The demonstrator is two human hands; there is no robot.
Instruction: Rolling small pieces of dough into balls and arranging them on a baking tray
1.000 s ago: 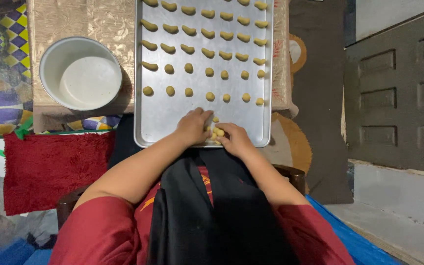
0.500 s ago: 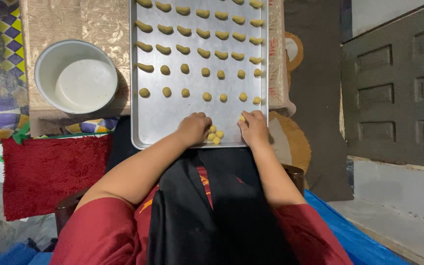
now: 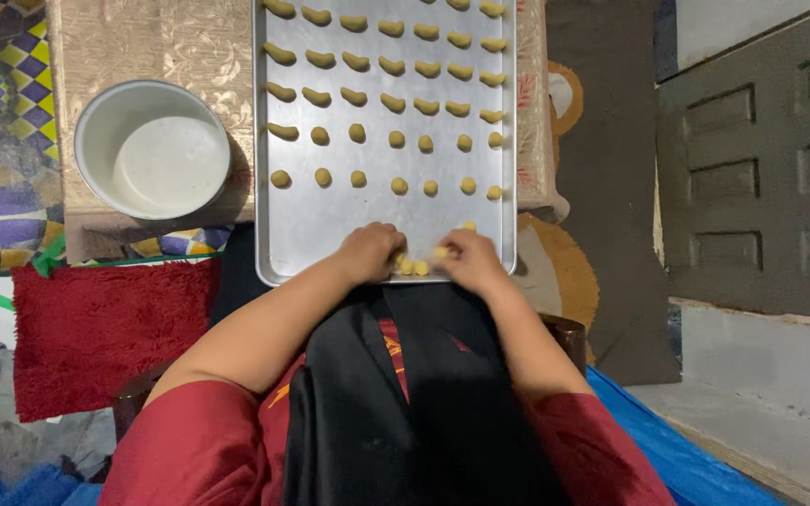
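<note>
The right hand point(image 3: 468, 260) has come back in beside the left hand point(image 3: 367, 251). Both now curl over the little dough bits point(image 3: 412, 267) at 6 o'clock on the tray point(image 3: 302, 230). What the fingers pinch, I cannot tell. The bowl point(image 3: 154, 150) sits at 9 o'clock.

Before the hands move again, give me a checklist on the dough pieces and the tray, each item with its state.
1. Both hands at the tray's near edge: ok; left hand and right hand rest by the small dough pieces.
2. Bare space on the metal tray in front of the hands: ok.
3. Rows of shaped dough pieces lie apart, not touching: ok.
4. Tray fully on the table: not ok; its near edge hangs over the lap.
5. White bowl stands apart from the tray: ok.
6. What each hand pinches: cannot tell.
</note>
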